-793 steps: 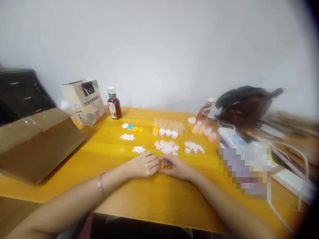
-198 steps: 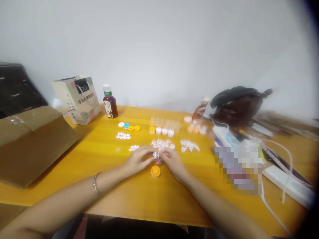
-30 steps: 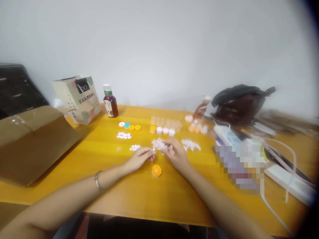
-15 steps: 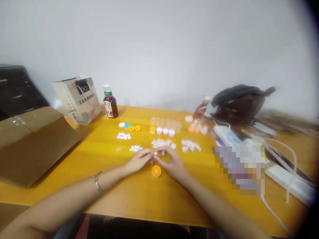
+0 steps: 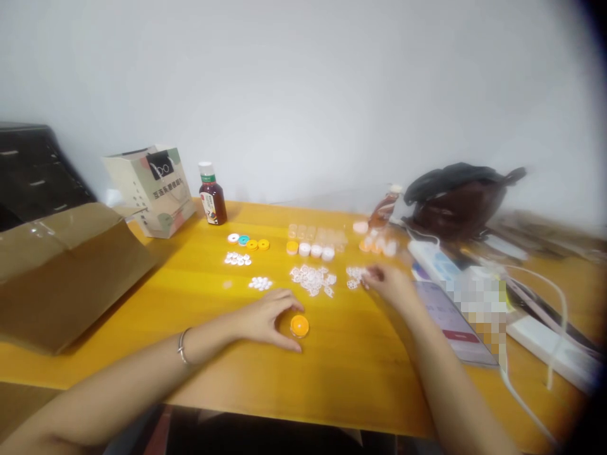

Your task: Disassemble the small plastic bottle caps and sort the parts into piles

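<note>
My left hand (image 5: pixel 269 320) is open, with thumb and fingers spread around the left side of an orange round piece (image 5: pixel 299 326) that rests on the table. Far to the right, my right hand (image 5: pixel 386 282) has its fingertips pinched down at a small pile of white plastic pieces (image 5: pixel 353 278); what they grip is hidden. Between the hands, a wider heap of flat white pieces (image 5: pixel 313 278) lies beyond the orange piece. Small white oval pieces (image 5: pixel 260 283) form a cluster past my left fingers, and more white bits (image 5: pixel 238 258) sit behind them.
Orange and white round pieces (image 5: pixel 316 251) stand in a row, with clear cups (image 5: pixel 313 233) behind. Coloured rings (image 5: pixel 252 244) lie left of them. A dark bottle (image 5: pixel 212 199), paper bag (image 5: pixel 164 193) and cardboard box (image 5: pixel 66 272) stand left; a phone (image 5: pixel 455 328) and power strip (image 5: pixel 550 347) lie right.
My hands have parted from a pinch around a small white piece. The left has opened and moved down beside the orange piece; the right has gone right to the small white pile.
</note>
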Demonstrator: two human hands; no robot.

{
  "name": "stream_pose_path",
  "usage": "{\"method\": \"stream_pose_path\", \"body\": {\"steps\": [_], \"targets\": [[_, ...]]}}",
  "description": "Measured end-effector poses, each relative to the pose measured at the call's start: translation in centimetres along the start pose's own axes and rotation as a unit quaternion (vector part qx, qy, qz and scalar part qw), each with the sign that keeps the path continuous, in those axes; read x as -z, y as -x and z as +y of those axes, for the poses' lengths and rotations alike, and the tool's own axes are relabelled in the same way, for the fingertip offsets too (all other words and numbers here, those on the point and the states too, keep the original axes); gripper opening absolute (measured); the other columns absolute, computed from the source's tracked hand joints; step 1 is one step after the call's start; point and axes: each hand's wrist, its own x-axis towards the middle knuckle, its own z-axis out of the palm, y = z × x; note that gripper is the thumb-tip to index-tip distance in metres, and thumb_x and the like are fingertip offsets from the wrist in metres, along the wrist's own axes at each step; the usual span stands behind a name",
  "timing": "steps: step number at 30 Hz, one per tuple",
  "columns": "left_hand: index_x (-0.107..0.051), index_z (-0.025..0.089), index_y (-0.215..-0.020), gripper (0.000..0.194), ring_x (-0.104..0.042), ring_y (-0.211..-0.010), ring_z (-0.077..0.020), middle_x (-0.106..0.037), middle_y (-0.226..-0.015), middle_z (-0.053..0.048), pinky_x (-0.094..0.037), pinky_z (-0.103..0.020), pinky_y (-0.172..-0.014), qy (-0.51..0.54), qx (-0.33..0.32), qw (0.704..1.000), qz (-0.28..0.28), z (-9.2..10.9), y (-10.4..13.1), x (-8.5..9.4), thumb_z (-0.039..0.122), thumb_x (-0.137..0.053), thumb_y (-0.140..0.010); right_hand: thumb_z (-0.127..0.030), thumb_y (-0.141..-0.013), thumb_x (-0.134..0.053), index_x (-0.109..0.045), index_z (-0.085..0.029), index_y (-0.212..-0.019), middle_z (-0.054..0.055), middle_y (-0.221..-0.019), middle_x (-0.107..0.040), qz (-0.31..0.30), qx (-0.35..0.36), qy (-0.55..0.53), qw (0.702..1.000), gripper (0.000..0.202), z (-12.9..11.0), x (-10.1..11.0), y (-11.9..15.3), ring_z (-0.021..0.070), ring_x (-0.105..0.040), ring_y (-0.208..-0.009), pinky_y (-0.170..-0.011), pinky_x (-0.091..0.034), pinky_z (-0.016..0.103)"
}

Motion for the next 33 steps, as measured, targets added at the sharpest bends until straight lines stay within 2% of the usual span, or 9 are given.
{"method": "stream_pose_path", "body": {"steps": [6, 13, 18, 21, 24, 26, 29, 31, 33], "targets": [[-0.054, 0.02, -0.105, 0.052, -0.048, -0.092, -0.0201, -0.052, -0.1, -0.006, -0.04, -0.032, -0.081, -0.038, -0.021, 0.999, -0.008, -0.2, -0.2, -0.2, 0.049, -0.07, -0.064, -0.027, -0.071, -0.054, -0.063, -0.015, -0.07, 0.007, -0.066, -0.064, -0.036, -0.025, 0.087, 0.995, 0.015, 1.5, 0.4, -0.3, 0.0184, -0.057, -0.062, -0.053, -0.034, 0.025], [-0.055, 0.02, -0.1, 0.036, -0.049, -0.092, -0.0185, -0.052, -0.099, -0.005, -0.04, -0.03, -0.082, -0.041, -0.015, 0.999, -0.012, -0.2, -0.2, -0.2, 0.042, -0.065, -0.073, -0.025, -0.07, -0.053, -0.06, -0.015, -0.071, 0.006, -0.065, -0.061, -0.026, -0.019, 0.109, 0.994, 0.011, 1.7, 0.1, -0.2, 0.0172, -0.054, -0.061, -0.053, -0.033, 0.024], [-0.055, 0.02, -0.1, 0.036, -0.049, -0.092, -0.0188, -0.053, -0.099, -0.005, -0.04, -0.03, -0.081, -0.04, -0.01, 0.999, -0.011, -0.1, -0.3, -0.2, 0.042, -0.064, -0.073, -0.027, -0.069, -0.055, -0.059, -0.016, -0.073, 0.006, -0.066, -0.061, -0.018, -0.015, 0.104, 0.994, 0.012, 1.7, 0.1, -0.1, 0.0178, -0.055, -0.061, -0.053, -0.034, 0.025], [-0.055, 0.02, -0.099, 0.035, -0.049, -0.091, -0.0189, -0.053, -0.098, -0.005, -0.04, -0.03, -0.08, -0.041, -0.01, 0.999, -0.006, -0.2, -0.3, -0.3, 0.042, -0.065, -0.073, -0.034, -0.071, -0.055, -0.059, -0.016, -0.073, 0.006, -0.068, -0.062, 0.007, 0.011, 0.081, 0.997, 0.019, 1.2, 0.5, -0.1, 0.019, -0.056, -0.063, -0.054, -0.035, 0.026], [-0.056, 0.02, -0.097, 0.036, -0.049, -0.09, -0.0185, -0.054, -0.097, -0.005, -0.039, -0.03, -0.08, -0.044, -0.005, 0.999, -0.003, -0.2, -0.4, -0.3, 0.043, -0.066, -0.072, -0.039, -0.075, -0.053, -0.059, -0.016, -0.075, 0.006, -0.073, -0.063, 0.033, 0.073, 0.01, 0.997, 0.023, -0.6, 0.5, 0.7, 0.0193, -0.057, -0.068, -0.059, -0.04, 0.028], [-0.056, 0.019, -0.097, 0.038, -0.049, -0.089, -0.0183, -0.054, -0.096, -0.005, -0.039, -0.029, -0.079, -0.048, 0.0, 0.999, 0.002, -0.1, -0.5, -0.4, 0.045, -0.066, -0.071, -0.042, -0.075, -0.054, -0.059, -0.018, -0.078, 0.005, -0.077, -0.063, -0.01, 0.14, -0.068, 0.988, 0.025, -2.5, -0.1, 2.0, 0.0183, -0.058, -0.071, -0.063, -0.042, 0.028], [-0.056, 0.019, -0.096, 0.04, -0.049, -0.087, -0.0184, -0.054, -0.093, -0.004, -0.039, -0.029, -0.076, -0.056, 0.008, 0.998, 0.013, -0.3, -0.6, -0.7, 0.048, -0.065, -0.071, -0.044, -0.07, -0.064, -0.058, -0.019, -0.084, 0.003, -0.082, -0.062, -0.157, 0.243, -0.151, 0.945, 0.029, -5.7, -1.6, 4.6, 0.017, -0.057, -0.075, -0.068, -0.045, 0.028], [-0.055, 0.018, -0.094, 0.041, -0.05, -0.085, -0.0183, -0.054, -0.091, -0.004, -0.039, -0.028, -0.074, -0.058, 0.01, 0.998, 0.025, -0.5, -0.7, -0.9, 0.05, -0.065, -0.07, -0.045, -0.062, -0.071, -0.058, -0.02, -0.087, 0.003, -0.083, -0.061, -0.234, 0.284, -0.158, 0.917, 0.038, -7.2, -2.7, 6.1, 0.0173, -0.055, -0.075, -0.067, -0.045, 0.028], [-0.055, 0.017, -0.091, 0.042, -0.05, -0.082, -0.0178, -0.054, -0.088, -0.004, -0.039, -0.028, -0.072, -0.059, 0.011, 0.997, 0.038, -0.8, -0.7, -1.1, 0.052, -0.066, -0.068, -0.044, -0.059, -0.074, -0.058, -0.02, -0.088, 0.002, -0.082, -0.06, -0.263, 0.288, -0.16, 0.907, 0.041, -8.0, -3.5, 7.0, 0.0172, -0.054, -0.075, -0.066, -0.044, 0.028]]}}
